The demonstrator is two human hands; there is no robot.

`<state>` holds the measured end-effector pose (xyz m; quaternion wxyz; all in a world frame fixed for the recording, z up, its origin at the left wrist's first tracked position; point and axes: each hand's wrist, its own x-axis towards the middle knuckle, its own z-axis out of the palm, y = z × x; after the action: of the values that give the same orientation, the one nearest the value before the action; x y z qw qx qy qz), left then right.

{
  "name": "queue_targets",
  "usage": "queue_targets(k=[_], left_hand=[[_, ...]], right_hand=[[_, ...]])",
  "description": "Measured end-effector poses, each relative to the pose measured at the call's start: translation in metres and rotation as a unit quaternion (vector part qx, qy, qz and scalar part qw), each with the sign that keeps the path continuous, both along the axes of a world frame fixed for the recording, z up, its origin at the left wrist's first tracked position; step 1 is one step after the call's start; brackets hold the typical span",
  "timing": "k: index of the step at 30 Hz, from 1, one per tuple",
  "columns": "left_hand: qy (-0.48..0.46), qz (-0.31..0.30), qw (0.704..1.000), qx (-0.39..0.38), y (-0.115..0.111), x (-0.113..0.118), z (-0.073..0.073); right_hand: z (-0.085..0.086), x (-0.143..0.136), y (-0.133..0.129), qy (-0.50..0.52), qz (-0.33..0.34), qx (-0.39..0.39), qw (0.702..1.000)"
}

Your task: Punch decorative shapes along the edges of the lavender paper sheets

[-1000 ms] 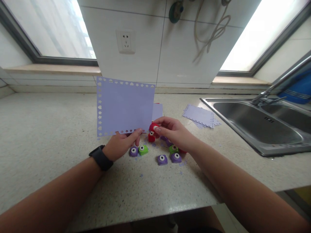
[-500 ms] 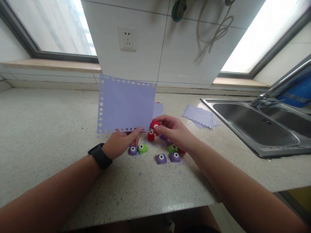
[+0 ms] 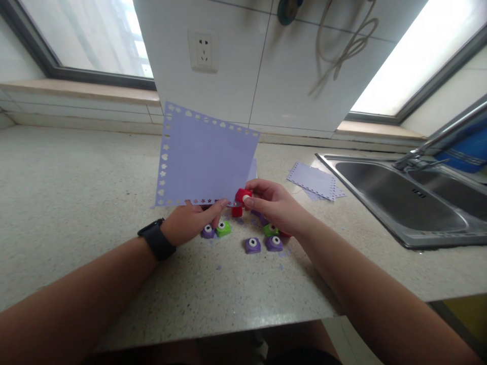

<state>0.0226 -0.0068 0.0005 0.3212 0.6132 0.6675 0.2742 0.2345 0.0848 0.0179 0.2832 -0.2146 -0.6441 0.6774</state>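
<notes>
My left hand [image 3: 194,219] pinches the bottom edge of a lavender sheet of paper [image 3: 207,157], which stands tilted above the counter. Small cut-out shapes run along the sheet's left, top and bottom edges. Between thumb and fingers of my right hand [image 3: 272,202] is a red craft punch [image 3: 242,195], at the sheet's lower right corner. Just below it sits another red punch [image 3: 236,212]. Nearer to me are a purple punch [image 3: 252,245], a second purple punch [image 3: 274,243] and a green punch [image 3: 223,228]. More punches are partly hidden behind my right hand.
Punched lavender sheets [image 3: 312,181] lie stacked on the counter [image 3: 76,203] to the right. Beyond them is a steel double sink [image 3: 399,203] with a faucet [image 3: 411,157]. Paper scraps are scattered around the punches. A wall socket [image 3: 203,50] and a hanging cord [image 3: 353,45] are behind.
The sheet has tilted, its upper part shifting right and its right corner now meeting the red punch in my right hand. The view has shifted slightly.
</notes>
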Motion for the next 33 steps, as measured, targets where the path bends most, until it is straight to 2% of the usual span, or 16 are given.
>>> queue_targets(k=[5, 26, 33], left_hand=[[-0.026, -0.023, 0.999, 0.018, -0.0004, 0.0013, -0.0010], [-0.042, -0.037, 0.996, 0.062, -0.0001, 0.0011, -0.0018], [-0.036, -0.033, 0.997, 0.052, -0.0003, 0.0007, 0.0001]], right_hand=[[0.0000, -0.0005, -0.0005, -0.008, 0.009, 0.000, 1.000], [0.0008, -0.0010, -0.0021, -0.029, -0.002, -0.003, 1.000], [0.0014, -0.0010, -0.0022, -0.027, -0.001, -0.003, 1.000]])
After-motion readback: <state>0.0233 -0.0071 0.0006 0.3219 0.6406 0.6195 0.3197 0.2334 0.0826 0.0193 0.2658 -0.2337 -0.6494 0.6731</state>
